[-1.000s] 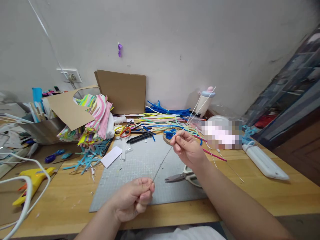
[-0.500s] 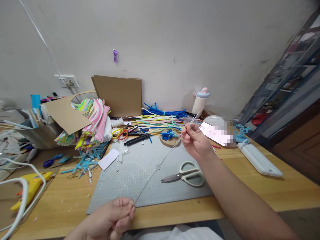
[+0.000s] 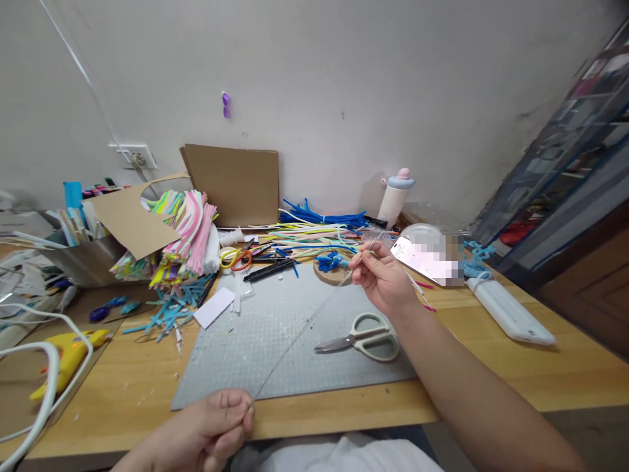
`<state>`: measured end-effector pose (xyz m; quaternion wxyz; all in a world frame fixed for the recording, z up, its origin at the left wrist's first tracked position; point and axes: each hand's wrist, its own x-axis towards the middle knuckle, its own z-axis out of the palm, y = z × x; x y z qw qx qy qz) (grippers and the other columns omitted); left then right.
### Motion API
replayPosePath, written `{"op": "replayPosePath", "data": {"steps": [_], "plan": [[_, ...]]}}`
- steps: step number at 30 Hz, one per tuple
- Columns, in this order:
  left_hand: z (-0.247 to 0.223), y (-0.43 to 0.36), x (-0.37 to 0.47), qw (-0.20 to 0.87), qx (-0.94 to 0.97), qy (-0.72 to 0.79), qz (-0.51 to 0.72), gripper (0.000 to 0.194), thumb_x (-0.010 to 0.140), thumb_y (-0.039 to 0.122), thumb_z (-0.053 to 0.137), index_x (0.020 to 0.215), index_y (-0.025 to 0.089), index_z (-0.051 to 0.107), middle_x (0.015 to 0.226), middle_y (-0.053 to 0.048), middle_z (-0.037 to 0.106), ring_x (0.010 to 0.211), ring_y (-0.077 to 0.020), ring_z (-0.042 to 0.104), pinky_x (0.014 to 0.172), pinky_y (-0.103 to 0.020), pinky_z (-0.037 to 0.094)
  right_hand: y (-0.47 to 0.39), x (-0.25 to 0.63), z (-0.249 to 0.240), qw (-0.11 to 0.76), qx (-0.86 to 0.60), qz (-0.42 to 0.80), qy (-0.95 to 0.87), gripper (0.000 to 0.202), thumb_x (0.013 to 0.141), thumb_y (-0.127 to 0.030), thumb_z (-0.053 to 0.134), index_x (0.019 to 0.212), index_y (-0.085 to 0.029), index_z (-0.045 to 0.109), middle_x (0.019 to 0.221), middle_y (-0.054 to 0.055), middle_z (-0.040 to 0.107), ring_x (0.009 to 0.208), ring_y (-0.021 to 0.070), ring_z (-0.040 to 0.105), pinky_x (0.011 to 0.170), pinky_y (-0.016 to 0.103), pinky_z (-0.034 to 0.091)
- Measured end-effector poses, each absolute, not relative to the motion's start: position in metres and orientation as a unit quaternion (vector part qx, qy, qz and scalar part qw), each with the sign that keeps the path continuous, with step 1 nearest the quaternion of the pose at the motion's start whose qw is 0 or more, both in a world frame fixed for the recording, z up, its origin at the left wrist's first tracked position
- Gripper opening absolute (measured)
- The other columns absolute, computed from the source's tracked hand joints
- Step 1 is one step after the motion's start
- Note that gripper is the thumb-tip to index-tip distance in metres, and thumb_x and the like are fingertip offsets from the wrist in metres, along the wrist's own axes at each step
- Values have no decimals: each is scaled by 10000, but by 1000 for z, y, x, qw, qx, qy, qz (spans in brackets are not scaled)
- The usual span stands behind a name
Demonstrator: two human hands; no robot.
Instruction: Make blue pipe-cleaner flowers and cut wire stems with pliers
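Note:
A thin pale wire [image 3: 299,333] runs slantwise above the grey cutting mat [image 3: 265,341]. My left hand [image 3: 216,419] is closed in a pinch on its lower end, near the table's front edge. Higher up and to the right, my right hand [image 3: 381,272] pinches the same wire, whose tip sticks out past the fingers. Scissors with pale handles [image 3: 361,337] lie on the mat just below my right hand. Beside that hand, to its left, a blue fuzzy piece [image 3: 330,262] sits by a brown tape roll [image 3: 334,276].
Pipe cleaners [image 3: 319,233] lie along the back near a bottle [image 3: 394,200] and a phone [image 3: 425,262]. On the right rests a white power bank [image 3: 511,311]. A yellow glue gun [image 3: 71,357] and white cable [image 3: 52,380] are at the left, with orange-handled scissors [image 3: 240,259] behind the mat.
My left hand has moved slightly left with its end of the wire. My right hand keeps its pinch a little lower on the view's left side, and less wire shows beyond its fingers.

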<state>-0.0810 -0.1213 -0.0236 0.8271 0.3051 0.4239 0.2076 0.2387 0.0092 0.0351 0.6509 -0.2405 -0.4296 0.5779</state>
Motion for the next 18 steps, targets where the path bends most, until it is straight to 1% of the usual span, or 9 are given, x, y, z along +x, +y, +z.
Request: {"op": "replayPosePath", "data": {"steps": [2,4,5,8,11,12,14,18], "plan": [[-11,-115,-82,795,353,439,223,199,826,339,589,865,145,614,468,59,413,380,-30,191,374,-161,149,13,245,35,677,-260,553,-411,232,702,-260,728,835,-213,543,650,-30,691,482,83,614,463,159,517],[5,-106,-85,737,402,473,268,273,806,307,625,1038,167,601,600,5,574,412,-33,332,405,-156,231,16,252,35,714,-292,527,-357,236,679,-224,741,804,-206,542,623,-33,685,463,78,606,457,151,517],[13,-101,-86,706,412,492,300,302,799,299,636,1071,174,598,650,-10,608,449,-44,401,426,-155,277,17,256,35,729,-309,516,-325,230,676,-204,739,789,-203,539,611,-37,680,453,72,601,455,143,516],[30,-89,-87,656,402,500,397,224,754,269,688,953,174,648,771,-47,663,620,-94,553,531,-171,413,18,266,29,750,-351,498,-257,194,705,-170,711,764,-198,529,586,-48,670,434,61,595,449,130,520],[31,-83,-77,629,384,451,503,256,678,215,753,920,190,675,899,-70,697,798,-141,612,659,-198,482,13,274,15,752,-385,493,-207,176,734,-145,684,739,-190,514,575,-45,665,429,62,601,452,133,535],[29,-82,-72,621,377,434,532,281,661,207,765,929,195,683,900,-71,704,816,-147,620,678,-201,490,11,276,9,751,-396,493,-191,177,742,-136,676,727,-187,508,575,-43,663,430,61,603,453,129,536],[23,-79,-59,613,358,403,578,257,664,243,764,907,189,700,842,-69,715,779,-148,634,671,-205,500,5,279,-3,747,-415,494,-160,185,754,-120,663,700,-181,497,573,-43,657,437,56,608,454,116,536],[14,-76,-37,593,348,339,643,226,744,336,691,904,178,702,789,-66,711,738,-146,631,690,-228,502,-10,285,-20,737,-444,498,-111,195,797,-63,585,669,-177,490,559,-46,644,454,54,620,465,114,546]]}}
